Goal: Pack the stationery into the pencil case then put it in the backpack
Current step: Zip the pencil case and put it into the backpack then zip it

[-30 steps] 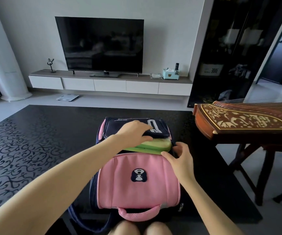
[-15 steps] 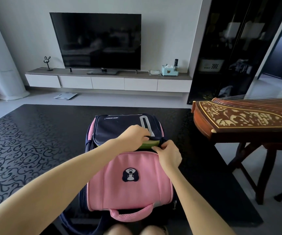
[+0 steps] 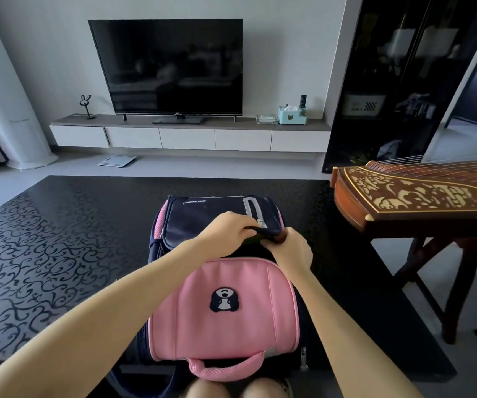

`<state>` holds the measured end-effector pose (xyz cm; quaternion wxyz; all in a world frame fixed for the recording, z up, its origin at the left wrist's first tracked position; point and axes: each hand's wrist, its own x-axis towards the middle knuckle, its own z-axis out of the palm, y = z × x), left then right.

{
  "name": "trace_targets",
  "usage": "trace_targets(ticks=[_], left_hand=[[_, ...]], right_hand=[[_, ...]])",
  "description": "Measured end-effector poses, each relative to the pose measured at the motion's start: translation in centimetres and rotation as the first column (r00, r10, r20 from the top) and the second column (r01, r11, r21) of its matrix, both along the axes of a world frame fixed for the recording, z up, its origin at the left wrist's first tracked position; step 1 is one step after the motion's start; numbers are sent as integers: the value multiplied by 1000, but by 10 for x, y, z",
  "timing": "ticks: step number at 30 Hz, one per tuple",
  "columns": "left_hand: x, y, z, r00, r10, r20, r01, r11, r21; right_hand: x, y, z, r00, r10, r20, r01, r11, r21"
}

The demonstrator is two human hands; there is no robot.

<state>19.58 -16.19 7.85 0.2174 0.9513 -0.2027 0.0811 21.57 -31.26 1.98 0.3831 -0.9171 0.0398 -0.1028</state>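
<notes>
A pink and navy backpack (image 3: 222,308) lies flat on the black table (image 3: 59,254), its pink panel with a dog badge facing up. My left hand (image 3: 228,231) pinches the navy edge of the backpack's opening. Just to its right, my right hand (image 3: 291,248) grips the same edge. Between the two hands only a thin sliver of the green pencil case (image 3: 253,240) shows inside the opening; the rest of it is hidden in the bag.
A wooden zither (image 3: 415,196) on a stand juts in at the right, close to the table's corner. Beyond the table are a TV (image 3: 168,67) on a low white cabinet and a dark glass cabinet (image 3: 398,81). My knees show at the bottom edge.
The green pencil case has gone from sticking well out of the opening to almost fully inside. Both hands have come together on the opening's edge, and the navy flap has closed down.
</notes>
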Motion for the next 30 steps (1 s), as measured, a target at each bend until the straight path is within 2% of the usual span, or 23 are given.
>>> trace_targets(ticks=[2, 4, 6, 8, 10, 13, 15, 17, 19, 21, 24, 27, 30], left_hand=[[-2, 14, 0, 1000, 1, 22, -1, 1000, -2], [-10, 40, -5, 999, 21, 45, -23, 999, 38], [-24, 75, -13, 994, 62, 93, -68, 996, 59], [-35, 111, -23, 982, 135, 129, -147, 985, 88], [-44, 136, -33, 961, 263, 89, -270, 960, 79], [-52, 148, -49, 896, 442, -40, -443, 894, -61], [-50, 145, -58, 888, 456, -64, -460, 881, -114], [-44, 137, -63, 883, 469, -18, -464, 866, -186], [-39, 137, -64, 867, 497, 48, -472, 847, -247], [-33, 140, -65, 868, 489, 90, -459, 858, -232], [-25, 144, -68, 871, 484, 87, -463, 866, -186], [-16, 147, -69, 883, 470, 23, -460, 872, -169], [-8, 160, -64, 874, 464, -144, -483, 863, -146]], right_hand=[[-10, -3, 10, 998, 26, 49, -23, 998, -62], [-28, -6, 16, 970, 21, 241, 19, 987, -162], [-48, -2, 18, 881, 121, 458, 16, 959, -283], [-58, 11, 21, 779, 286, 559, -69, 924, -377], [-59, 33, 24, 742, 413, 528, -164, 875, -455], [-50, 72, 27, 761, 535, 366, -230, 751, -619], [-41, 90, 25, 778, 592, 209, -311, 652, -691], [-35, 97, 22, 785, 608, 117, -372, 613, -697], [-34, 100, 22, 788, 594, 161, -387, 683, -620], [-36, 98, 25, 792, 569, 221, -421, 772, -476], [-34, 100, 28, 804, 567, 179, -467, 789, -399], [-30, 99, 30, 816, 565, 125, -490, 789, -370], [-29, 95, 28, 810, 577, 104, -515, 784, -347]])
